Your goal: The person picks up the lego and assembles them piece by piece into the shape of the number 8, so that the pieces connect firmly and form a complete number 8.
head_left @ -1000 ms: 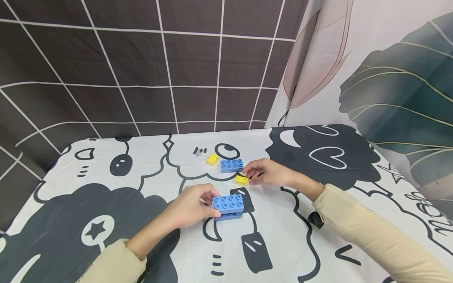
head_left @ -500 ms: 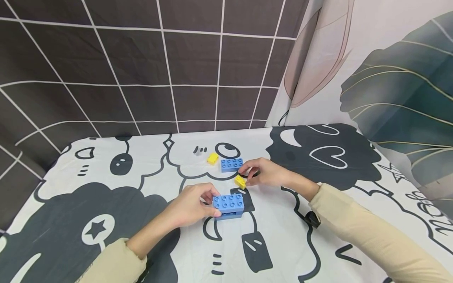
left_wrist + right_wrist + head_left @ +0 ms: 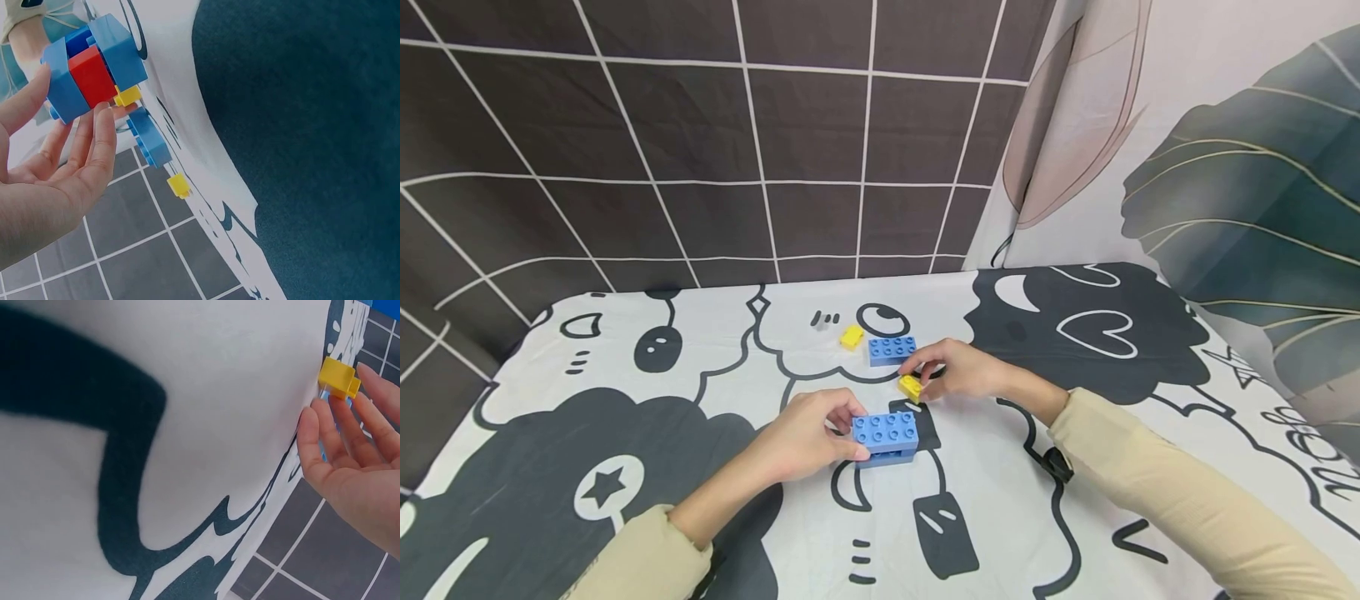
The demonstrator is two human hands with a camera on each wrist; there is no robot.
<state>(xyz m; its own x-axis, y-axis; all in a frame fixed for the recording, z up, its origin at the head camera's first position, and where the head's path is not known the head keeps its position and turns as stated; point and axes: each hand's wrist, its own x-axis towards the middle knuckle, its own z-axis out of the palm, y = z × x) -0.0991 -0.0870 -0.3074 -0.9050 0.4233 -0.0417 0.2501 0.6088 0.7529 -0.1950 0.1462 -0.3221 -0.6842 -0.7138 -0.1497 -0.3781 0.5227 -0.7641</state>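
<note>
My left hand [image 3: 812, 435] grips one end of a stack of blue bricks [image 3: 884, 432] between thumb and fingers. In the left wrist view a red brick [image 3: 92, 76] sits between the blue bricks [image 3: 117, 51] of that stack. Behind the stack, my right hand [image 3: 962, 369] pinches a small yellow brick [image 3: 911, 387], which lies at an angle to the stack. The right wrist view shows this yellow brick [image 3: 338, 376] by the fingertips of the right hand [image 3: 356, 434].
Just behind the right fingertips lies a loose blue brick [image 3: 891, 351], with another yellow brick [image 3: 852, 337] to its left. A patterned black and white cloth [image 3: 1000, 517] covers the surface, which meets a dark gridded backdrop [image 3: 805, 125] at the rear.
The right hand has shifted slightly left, and its yellow brick has turned from straight to slanted. The left hand and the stack have stayed in place.
</note>
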